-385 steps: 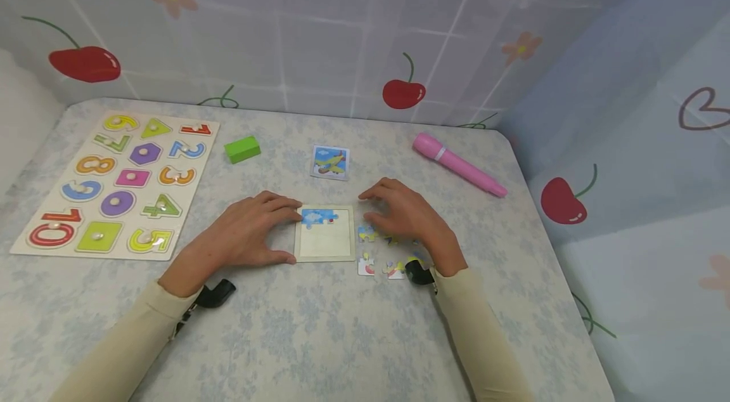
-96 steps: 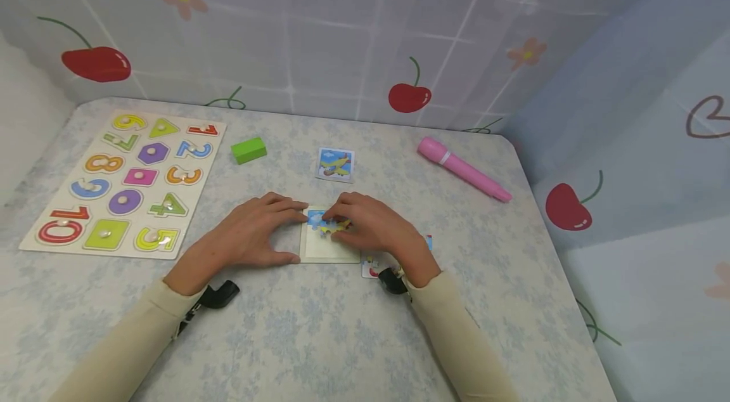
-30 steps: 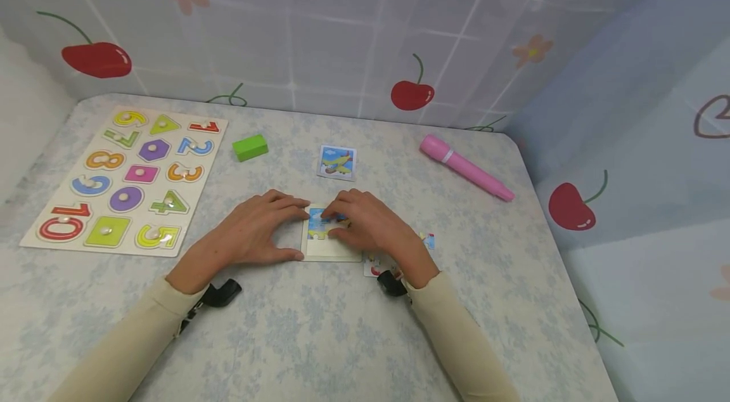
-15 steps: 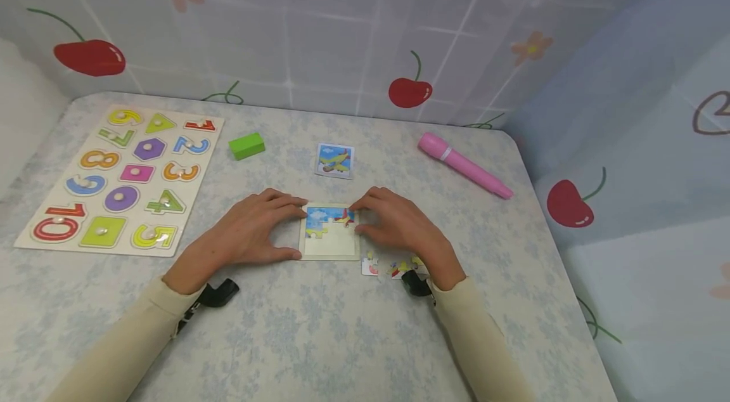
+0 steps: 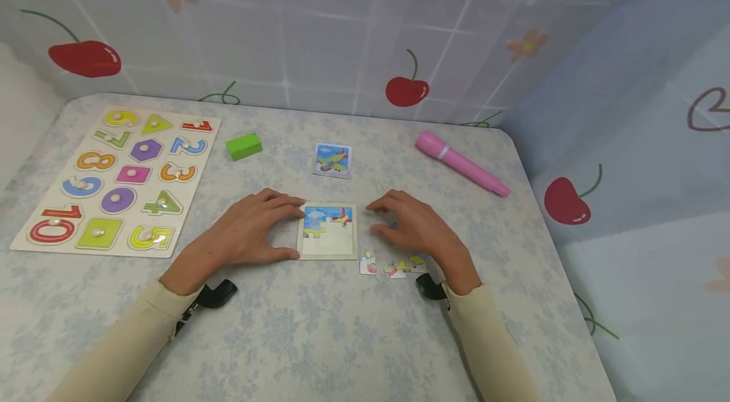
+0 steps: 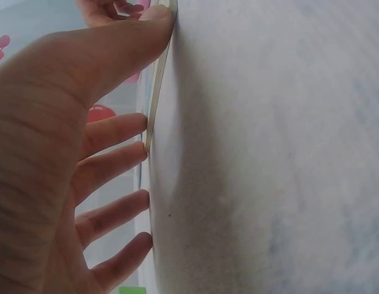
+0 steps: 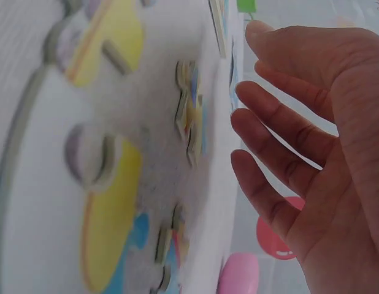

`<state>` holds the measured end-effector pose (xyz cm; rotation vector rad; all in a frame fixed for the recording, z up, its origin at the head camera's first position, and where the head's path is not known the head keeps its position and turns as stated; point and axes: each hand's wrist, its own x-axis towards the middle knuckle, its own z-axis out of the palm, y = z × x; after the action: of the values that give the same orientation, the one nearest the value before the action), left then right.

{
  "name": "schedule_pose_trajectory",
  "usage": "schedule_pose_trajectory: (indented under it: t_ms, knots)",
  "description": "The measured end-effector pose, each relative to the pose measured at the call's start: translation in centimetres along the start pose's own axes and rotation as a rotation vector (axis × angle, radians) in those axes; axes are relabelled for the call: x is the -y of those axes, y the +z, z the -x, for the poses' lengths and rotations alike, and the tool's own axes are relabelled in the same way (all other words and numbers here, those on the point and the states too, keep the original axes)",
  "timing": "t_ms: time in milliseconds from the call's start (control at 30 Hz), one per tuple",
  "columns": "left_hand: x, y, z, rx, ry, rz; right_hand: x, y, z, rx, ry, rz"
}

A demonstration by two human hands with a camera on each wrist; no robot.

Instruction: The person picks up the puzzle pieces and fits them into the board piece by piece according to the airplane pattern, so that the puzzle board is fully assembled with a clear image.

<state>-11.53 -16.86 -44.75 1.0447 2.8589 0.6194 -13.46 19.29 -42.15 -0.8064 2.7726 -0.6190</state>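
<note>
Puzzle tray lies flat on the tabletop, with pieces set along its far side and down part of its left. The left hand, with fingers straight and spread, touches the tray's left edge. The right hand, fingers loosely bent and holding nothing, is right of the tray, near the loose pieces. Beyond the tray lies a picture card.
</note>
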Motion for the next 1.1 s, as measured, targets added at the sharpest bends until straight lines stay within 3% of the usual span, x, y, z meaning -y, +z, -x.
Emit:
schedule_pose_trajectory:
  t_ms: [200, 567, 1100]
  knots:
    - [-0.1, -0.1, 0.0, -0.002, -0.002, 0.014, -0.6, -0.1, 0.9, 0.003, 0.025, 0.021]
    - [-0.1, -0.1, 0.0, 0.002, -0.001, 0.015, -1.7, 0.1, 2.7, -0.029, 0.003, 0.004]
    - [0.0, -0.1, 0.0, 0.002, -0.001, 0.020, -1.9, 0.3, 3.5, -0.050, 0.082, 0.030]
